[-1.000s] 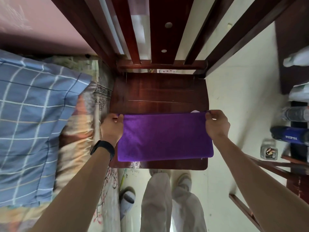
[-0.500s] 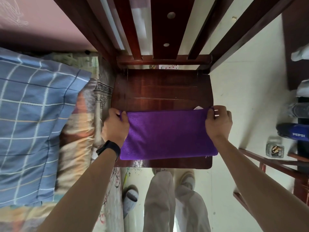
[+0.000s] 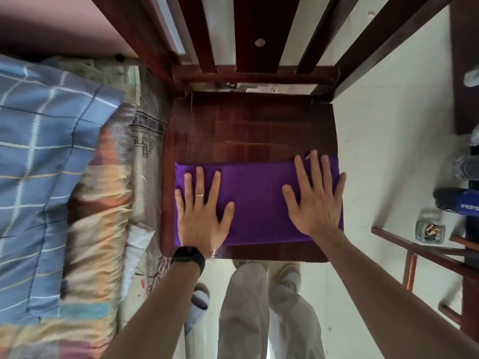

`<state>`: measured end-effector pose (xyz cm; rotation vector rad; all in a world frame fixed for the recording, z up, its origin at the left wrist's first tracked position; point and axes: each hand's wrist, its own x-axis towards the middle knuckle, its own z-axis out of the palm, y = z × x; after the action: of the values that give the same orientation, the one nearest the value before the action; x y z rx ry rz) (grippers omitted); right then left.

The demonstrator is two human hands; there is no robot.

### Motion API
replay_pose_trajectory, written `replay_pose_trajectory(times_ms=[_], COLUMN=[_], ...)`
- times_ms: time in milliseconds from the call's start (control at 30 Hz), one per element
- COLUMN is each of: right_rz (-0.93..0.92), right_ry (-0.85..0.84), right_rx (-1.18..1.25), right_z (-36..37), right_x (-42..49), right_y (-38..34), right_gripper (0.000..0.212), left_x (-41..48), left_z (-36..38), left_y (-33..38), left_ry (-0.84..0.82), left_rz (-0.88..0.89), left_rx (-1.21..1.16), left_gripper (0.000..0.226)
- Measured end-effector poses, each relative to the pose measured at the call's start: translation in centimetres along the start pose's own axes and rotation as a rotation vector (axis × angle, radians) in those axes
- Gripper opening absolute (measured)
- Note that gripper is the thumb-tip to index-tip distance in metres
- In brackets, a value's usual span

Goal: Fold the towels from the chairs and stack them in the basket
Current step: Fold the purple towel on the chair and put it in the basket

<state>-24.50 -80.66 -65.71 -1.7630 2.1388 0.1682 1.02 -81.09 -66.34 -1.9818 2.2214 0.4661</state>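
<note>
Both the left hand (image 3: 201,216) and right hand (image 3: 315,200) pressed flat, fingers spread, on the folded purple cloth towel (image 3: 256,200); its right end overhung the dark wooden chair seat (image 3: 248,125) and could slide off.

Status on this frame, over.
Both open: left hand, right hand pressing flat on purple towel. Folded, lying on chair seat. Nothing in the way.

Black wristband (image 3: 188,256), thin ring (image 3: 199,195) on left hand (image 3: 201,221); pale trousers (image 3: 243,314), light shoes (image 3: 289,274).
</note>
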Motion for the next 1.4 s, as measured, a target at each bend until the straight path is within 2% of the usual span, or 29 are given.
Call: replay_pose_trajectory(times_ms=[133,267,367,433,500,567,633,700,833,900,967,1033,1100,1300,1400], right_rz=[0.057,0.045,0.064,0.137,0.219,0.316,0.388,0.433,0.460,0.495,0.512,0.524,0.546,0.572,0.611], right_ry=[0.045,0.103,0.143,0.080,-0.075,-0.265,-0.399,-0.439,-0.497,-0.506,-0.511,-0.503,-0.479,-0.443,-0.448], right_rx=[0.045,0.114,0.052,0.046,0.125,0.285,0.455,0.592,0.749,0.820,0.897,0.976,1.053,1.170,1.241], right_z=[-0.1,-1.8,-3.7,-4.4,-4.7,-4.9,-4.8,-4.6,-3.8,-3.0,-2.2,-1.5,-1.3,-1.2,-1.8], right_x=[0.1,0.7,0.5,-0.6,-2.6,-4.8,-6.9,-9.0,-11.8,-12.3,-13.1,-13.6,-13.9,-15.7,-17.5], right_y=[-0.1,1.1,2.5,3.2,3.2,3.1,2.7,2.3,1.8,2.1,2.3,2.7,3.1,4.0,3.8], right_gripper=[0.067,0.052,0.049,0.042,0.038,0.033,0.027,0.027,0.031,0.031,0.028,0.024,0.021,0.017,0.018], left_x=[0.0,0.5,3.3,6.4,9.1,9.6,7.5,3.0,-8.3,-11.9,-14.0,-14.6,-15.0,-17.2,-18.8], left_z=[-0.1,-1.1,-2.6,-4.1,-5.6,-6.4,-6.6,-6.5,-4.6,-3.8,-2.9,-1.9,-1.4,-2.3,-3.4], left_y=[0.3,0.8,1.1,1.9,3.5,5.2,6.5,7.2,8.5,9.7,10.2,9.9,9.1,7.2,6.8], left_ry=[0.019,-0.017,-0.036,-0.047,-0.085,-0.083,-0.033,0.039,0.204,0.167,0.030,-0.207,-0.342,-0.400,-0.406], left_rz=[-0.020,-0.036,0.077,0.190,0.261,0.259,0.137,-0.094,-0.558,-0.829,-1.004,-0.990,-0.966,-0.929,-0.904], left_rx=[-0.019,-0.054,0.021,0.075,0.108,0.117,0.014,-0.192,-0.714,-1.019,-1.198,-1.357,-1.430,-1.567,-1.525], left_gripper=[0.074,0.069,0.065,0.062,0.059,0.058,0.059,0.058,0.035,0.032,0.035,0.031,0.015,0.022,0.020])
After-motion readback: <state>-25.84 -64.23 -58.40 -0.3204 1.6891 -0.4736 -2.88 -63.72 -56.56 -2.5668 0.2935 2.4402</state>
